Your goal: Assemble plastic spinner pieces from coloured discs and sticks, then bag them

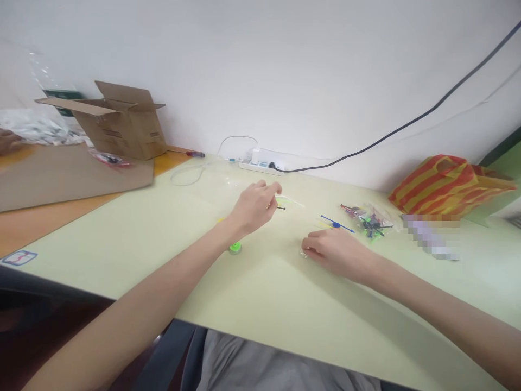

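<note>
My left hand (257, 206) is over the middle of the pale green table (228, 304), its fingers curled beside a small yellow-green piece (280, 202) with a dark tip. Whether it grips that piece is hidden. Below my left wrist lies a bright green round part (235, 247), with a bit of yellow showing above the wrist. My right hand (331, 250) rests on the table, fingers closed at a small clear, shiny item (303, 253) too small to name. Just behind it lies a blue rod-shaped part (337, 224) with a thin yellow piece.
Bagged colourful parts (371, 221) lie right of the blue part, near a striped bag (443, 184). A power strip (260, 165) with a black cable stands by the wall. At left are an open cardboard box (122, 127), a screwdriver (196, 154) and another person's hand (8, 141).
</note>
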Tool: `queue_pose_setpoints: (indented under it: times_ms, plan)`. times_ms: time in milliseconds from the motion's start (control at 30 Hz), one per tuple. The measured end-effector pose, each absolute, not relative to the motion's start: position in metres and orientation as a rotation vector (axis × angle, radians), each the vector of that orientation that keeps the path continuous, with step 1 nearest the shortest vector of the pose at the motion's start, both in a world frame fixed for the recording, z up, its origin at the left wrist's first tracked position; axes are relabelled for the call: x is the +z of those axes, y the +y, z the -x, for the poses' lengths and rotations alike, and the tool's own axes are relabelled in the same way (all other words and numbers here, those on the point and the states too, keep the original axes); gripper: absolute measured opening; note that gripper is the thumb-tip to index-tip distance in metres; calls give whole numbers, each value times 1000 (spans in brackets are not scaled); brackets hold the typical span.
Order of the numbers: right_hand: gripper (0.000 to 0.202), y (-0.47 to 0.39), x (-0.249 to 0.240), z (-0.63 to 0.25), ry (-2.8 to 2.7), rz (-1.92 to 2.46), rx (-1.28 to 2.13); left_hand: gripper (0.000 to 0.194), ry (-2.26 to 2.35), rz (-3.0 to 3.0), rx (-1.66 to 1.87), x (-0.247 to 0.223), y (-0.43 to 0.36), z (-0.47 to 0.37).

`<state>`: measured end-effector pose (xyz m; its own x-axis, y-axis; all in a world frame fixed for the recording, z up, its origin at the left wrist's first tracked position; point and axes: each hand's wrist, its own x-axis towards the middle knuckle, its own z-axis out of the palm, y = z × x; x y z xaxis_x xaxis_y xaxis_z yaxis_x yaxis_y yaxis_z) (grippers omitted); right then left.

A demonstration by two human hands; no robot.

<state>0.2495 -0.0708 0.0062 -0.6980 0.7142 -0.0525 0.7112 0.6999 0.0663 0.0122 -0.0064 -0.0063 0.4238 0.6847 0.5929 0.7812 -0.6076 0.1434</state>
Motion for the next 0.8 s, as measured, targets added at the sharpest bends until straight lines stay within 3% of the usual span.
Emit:
queue_pose_setpoints:
  times_ms: [233,467,800]
  plan:
    - [19,6,18,-241,2894,-1509,-41,26,-1345,2542,-935,-10,-6,-13]
    - [28,83,-2,-217,2772,-1570,95,26,-1425,2555,-971,-13,-4,-10]
    - [25,116,-10,-236,2575,-1650,29,28,-1374,2638,-909,-18,-4,-15]
